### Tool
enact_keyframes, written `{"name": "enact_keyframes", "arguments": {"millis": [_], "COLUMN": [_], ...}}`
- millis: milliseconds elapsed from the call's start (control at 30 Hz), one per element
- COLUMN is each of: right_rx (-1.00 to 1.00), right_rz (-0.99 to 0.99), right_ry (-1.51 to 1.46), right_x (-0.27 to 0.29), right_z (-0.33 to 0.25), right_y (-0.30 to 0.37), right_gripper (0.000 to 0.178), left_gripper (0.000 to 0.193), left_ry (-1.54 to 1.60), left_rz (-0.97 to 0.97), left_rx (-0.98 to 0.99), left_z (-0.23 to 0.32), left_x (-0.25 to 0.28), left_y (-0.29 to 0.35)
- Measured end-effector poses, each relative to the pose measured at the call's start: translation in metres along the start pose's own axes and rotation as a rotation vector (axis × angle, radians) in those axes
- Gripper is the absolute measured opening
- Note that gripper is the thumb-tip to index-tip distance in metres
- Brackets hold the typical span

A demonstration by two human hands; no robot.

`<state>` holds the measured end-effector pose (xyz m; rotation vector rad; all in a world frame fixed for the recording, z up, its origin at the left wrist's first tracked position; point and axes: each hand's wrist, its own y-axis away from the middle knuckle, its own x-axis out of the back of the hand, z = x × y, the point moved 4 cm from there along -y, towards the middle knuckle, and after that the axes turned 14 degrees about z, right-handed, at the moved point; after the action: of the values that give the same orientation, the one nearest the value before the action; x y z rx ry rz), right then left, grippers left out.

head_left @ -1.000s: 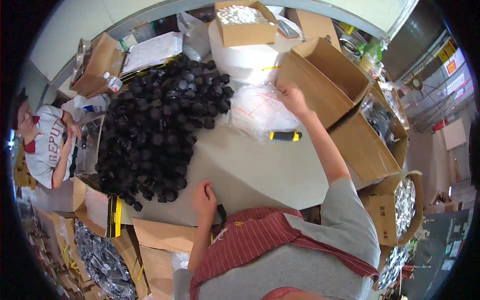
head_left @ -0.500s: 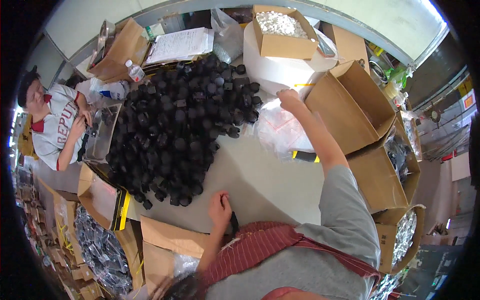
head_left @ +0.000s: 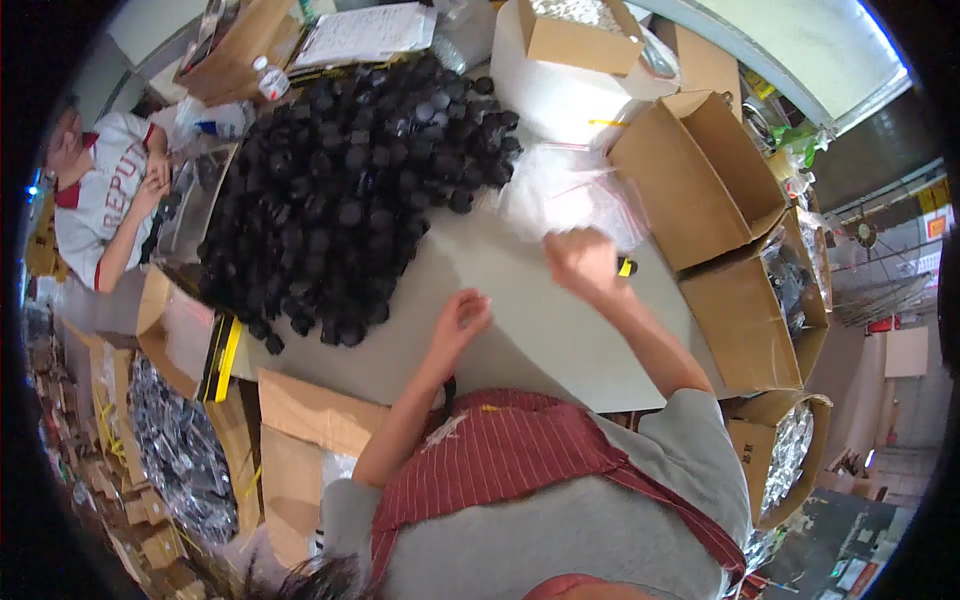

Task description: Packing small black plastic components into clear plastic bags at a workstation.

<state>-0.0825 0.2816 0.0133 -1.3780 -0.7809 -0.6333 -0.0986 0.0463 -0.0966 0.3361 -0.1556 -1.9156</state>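
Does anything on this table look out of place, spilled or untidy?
Yes. The black caps lie in one big loose heap across the table, not in any box, and a few sit apart at its near edge. Clear bags lie crumpled by the right hand. The left hand is over bare table.

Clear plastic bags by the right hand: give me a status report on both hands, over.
Right hand closed at clear plastic bags. Left hand curled, contents unclear. Pile of black caps close left.

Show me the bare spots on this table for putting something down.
Bare grey table lies between the pile of black caps, the left hand and right hand. The far side is crowded with plastic bags and cardboard boxes.
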Motion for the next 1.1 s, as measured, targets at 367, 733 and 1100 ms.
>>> {"name": "enact_keyframes", "arguments": {"millis": [367,733,1100], "right_rx": [-0.263,-0.897,-1.045], "right_rz": [-0.236,-1.094,-1.283], "right_ry": [-0.766,-1.746,-2.336], "right_x": [-0.011,-0.044,-0.04], "right_z": [-0.079,-0.106,-0.181], "right_y": [0.041,0.047,0.056], "right_gripper": [0.033,0.074,0.063], "left_gripper": [0.04,0.048,0.061], "left_ry": [0.249,0.486,0.688], "left_rz": [0.048,0.093,-0.005], "left_rx": [0.2,0.133,0.122], "left_z": [0.004,0.046,0.077], "left_x": [0.027,0.063,0.071], "left_y": [0.005,0.053,0.081]}}
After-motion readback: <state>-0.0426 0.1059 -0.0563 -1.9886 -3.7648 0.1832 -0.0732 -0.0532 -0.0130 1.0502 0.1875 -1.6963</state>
